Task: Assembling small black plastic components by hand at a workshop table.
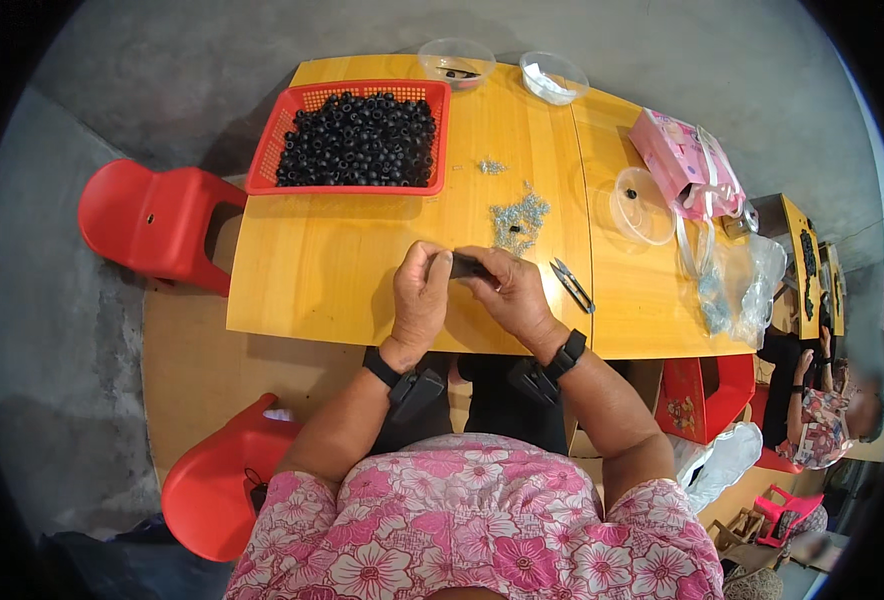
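Close to the table's near edge, my left hand (423, 295) and my right hand (514, 292) meet with curled fingers around a small black piece (468, 266). Fingers hide most of it, so its exact kind is unclear. Just beyond my hands lies a loose pile of small shiny metal pieces (528, 213), with a black part among them. A smaller heap of the same metal pieces (492, 166) sits farther back. Right of my right hand rest thread snips (571, 287). A red plastic basket (262, 160) full of black ring-shaped parts stands at the back left.
Two clear bowls (456, 52) stand along the back edge. On the right are a clear round container (630, 222), a pink bag (674, 165) and plastic bags (759, 290). Red stools (157, 220) flank the table. Another person (817, 425) sits at far right.
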A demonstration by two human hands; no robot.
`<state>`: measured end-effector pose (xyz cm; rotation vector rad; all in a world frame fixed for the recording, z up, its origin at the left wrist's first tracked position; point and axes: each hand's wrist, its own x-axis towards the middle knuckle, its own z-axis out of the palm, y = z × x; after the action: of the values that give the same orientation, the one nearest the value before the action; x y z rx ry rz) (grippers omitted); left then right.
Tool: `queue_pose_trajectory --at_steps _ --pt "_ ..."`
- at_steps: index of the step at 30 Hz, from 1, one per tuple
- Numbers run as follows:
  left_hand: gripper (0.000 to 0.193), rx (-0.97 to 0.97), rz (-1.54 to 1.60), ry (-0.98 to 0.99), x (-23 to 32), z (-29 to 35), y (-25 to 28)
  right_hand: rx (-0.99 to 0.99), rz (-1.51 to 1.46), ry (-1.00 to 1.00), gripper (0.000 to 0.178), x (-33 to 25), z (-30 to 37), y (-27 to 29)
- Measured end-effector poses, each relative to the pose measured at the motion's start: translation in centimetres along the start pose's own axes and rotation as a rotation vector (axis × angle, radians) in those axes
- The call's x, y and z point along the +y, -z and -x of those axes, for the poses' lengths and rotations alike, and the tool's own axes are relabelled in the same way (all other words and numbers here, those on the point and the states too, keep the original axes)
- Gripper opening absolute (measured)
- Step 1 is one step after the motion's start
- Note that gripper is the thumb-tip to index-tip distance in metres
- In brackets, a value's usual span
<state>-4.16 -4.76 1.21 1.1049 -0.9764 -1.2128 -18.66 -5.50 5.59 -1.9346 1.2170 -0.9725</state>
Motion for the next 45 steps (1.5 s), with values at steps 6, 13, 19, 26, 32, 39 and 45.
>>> queue_pose_trajectory --at_steps 6,13,19,26,32,39,45 --pt "0.011 -0.003 0.278 0.125 0.8 -0.3 1.4 -0.213 0.027 0.158 0.017 1.8 -5.3 0.6" --pt "0.015 -0.087 -0.075 0.013 -0.2 0.6 3.4 0.226 -0.291 -0.257 0.012 5.1 -19.0 4.6" --pt "0.012 -0.166 -0.223 -0.136 -0.5 1.0 3.2 0.367 -0.436 -0.325 0.026 9.6 -26.8 4.7" --pt "0.007 -0.096 -0.276 -0.162 -1.9 0.8 3.3 0.362 -0.260 -0.158 0.029 11.0 -21.3 4.0" --pt "0.009 -0.172 -0.508 -0.032 1.7 -0.5 5.1 0.250 -0.207 -0.223 0.019 4.5 -9.4 6.0" --pt "0.033 -0.070 -1.026 -0.214 0.7 -3.5 7.4 0.221 -0.312 -0.429 0.016 2.4 2.6 5.1" --pt "0.040 -0.054 -1.111 -0.316 -0.4 -6.1 6.5 0.199 0.028 -0.140 0.012 4.0 6.6 2.4"
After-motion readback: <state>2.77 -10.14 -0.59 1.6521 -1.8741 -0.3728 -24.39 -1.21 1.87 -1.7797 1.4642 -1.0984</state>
